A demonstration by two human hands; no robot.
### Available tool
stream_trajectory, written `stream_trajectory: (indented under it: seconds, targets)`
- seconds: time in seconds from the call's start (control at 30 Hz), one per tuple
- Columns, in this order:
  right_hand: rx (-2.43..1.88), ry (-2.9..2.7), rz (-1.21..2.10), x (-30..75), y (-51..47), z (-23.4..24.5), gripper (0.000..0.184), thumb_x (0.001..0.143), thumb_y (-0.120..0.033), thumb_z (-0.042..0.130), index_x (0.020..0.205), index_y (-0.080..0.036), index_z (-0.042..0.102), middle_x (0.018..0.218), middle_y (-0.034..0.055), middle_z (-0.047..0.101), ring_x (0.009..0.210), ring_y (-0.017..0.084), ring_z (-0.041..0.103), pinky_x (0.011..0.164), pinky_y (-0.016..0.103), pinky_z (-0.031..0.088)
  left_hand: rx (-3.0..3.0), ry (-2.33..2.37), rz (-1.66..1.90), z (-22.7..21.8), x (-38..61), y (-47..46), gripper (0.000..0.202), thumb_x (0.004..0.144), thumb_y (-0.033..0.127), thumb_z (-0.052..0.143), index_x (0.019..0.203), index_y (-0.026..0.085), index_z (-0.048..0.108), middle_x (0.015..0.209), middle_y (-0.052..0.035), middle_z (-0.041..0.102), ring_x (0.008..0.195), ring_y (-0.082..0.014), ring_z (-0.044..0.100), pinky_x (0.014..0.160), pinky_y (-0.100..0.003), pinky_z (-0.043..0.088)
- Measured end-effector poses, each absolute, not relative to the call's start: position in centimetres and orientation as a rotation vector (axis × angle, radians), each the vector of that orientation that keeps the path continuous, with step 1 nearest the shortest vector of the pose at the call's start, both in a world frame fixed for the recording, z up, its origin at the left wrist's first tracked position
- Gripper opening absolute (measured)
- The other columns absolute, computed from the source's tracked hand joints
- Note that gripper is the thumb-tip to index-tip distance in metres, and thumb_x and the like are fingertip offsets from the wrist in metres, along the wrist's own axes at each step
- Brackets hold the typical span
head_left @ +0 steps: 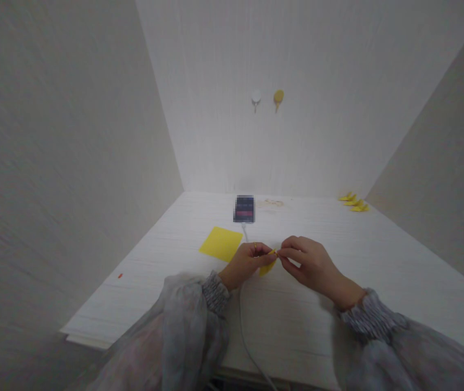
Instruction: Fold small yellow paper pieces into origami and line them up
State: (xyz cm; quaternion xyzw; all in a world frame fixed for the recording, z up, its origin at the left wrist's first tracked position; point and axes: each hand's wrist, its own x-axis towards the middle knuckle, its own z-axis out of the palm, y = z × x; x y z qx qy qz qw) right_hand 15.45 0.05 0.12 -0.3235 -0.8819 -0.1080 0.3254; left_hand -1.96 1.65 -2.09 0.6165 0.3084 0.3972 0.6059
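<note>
Between thumb and fingers, my left hand (252, 260) pinches a small folded piece of yellow paper (268, 266) above the white table. My right hand (307, 260) has its thumb and fingertips drawn together at the upper right corner of that paper. A flat square sheet of yellow paper (221, 243) lies just left of my left hand, partly behind it. At the far right corner of the table sit several small folded yellow paper pieces (354, 202) in a row.
A phone (244, 209) stands near the back wall, its white cable (243, 320) running under my hands to the front edge. Two hooks, one white (256, 98) and one yellow (278, 98), are on the wall. A small orange scrap (120, 276) lies at left.
</note>
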Motion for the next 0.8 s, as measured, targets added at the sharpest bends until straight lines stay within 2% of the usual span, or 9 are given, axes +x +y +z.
stream_trajectory:
  seconds: [0.17,0.27,0.43,0.67,0.8]
  targets:
    - [-0.844,-2.23,-0.441,14.9,-0.2,-0.2,0.014,0.077,-0.017,0.047,0.072,-0.017,0.06,0.069,0.0044,0.058,0.058,0.011,0.048,0.052,0.023,0.037,1.339,0.721,0.959,-1.5,-1.5,1.3,0.028,0.062,0.037,0.063,0.07,0.01,0.059,0.063,-0.0005,0.054,0.057,-0.0068,0.044,0.057,-0.021,0.034]
    - [-0.853,-2.227,-0.475,14.9,-0.4,0.0,0.014,0.077,-0.016,0.046,0.08,-0.017,0.061,0.075,0.0066,0.06,0.059,0.012,0.05,0.053,0.024,0.038,1.291,0.717,1.023,-1.1,-1.3,1.1,0.028,0.061,0.036,0.064,0.069,0.01,0.059,0.062,0.0,0.053,0.057,-0.0069,0.044,0.058,-0.021,0.034]
    - [-0.871,-2.238,-0.36,15.0,-0.6,0.2,0.021,0.076,-0.017,0.047,0.093,-0.021,0.059,0.089,0.0073,0.062,0.061,0.013,0.053,0.055,0.026,0.041,1.297,0.719,1.111,-1.0,-1.2,1.1,0.027,0.062,0.036,0.063,0.071,0.011,0.06,0.064,-0.0009,0.056,0.06,-0.0084,0.047,0.061,-0.023,0.037]
    - [-0.848,-2.095,0.008,14.5,-0.5,-0.1,0.017,0.076,-0.018,0.049,0.089,-0.02,0.06,0.089,0.0066,0.061,0.073,0.014,0.058,0.06,0.025,0.047,1.417,0.759,1.183,-1.2,-1.5,1.2,0.024,0.065,0.034,0.061,0.074,0.012,0.061,0.069,-0.0018,0.058,0.064,-0.0096,0.049,0.062,-0.023,0.038]
    - [-0.857,-2.119,-0.006,14.6,-0.5,-0.1,0.018,0.076,-0.019,0.05,0.09,-0.021,0.06,0.091,0.007,0.062,0.073,0.015,0.058,0.062,0.028,0.048,1.473,0.797,1.204,-1.0,-1.5,0.9,0.023,0.067,0.033,0.059,0.073,0.011,0.06,0.066,-0.0012,0.056,0.06,-0.0083,0.047,0.058,-0.022,0.038]
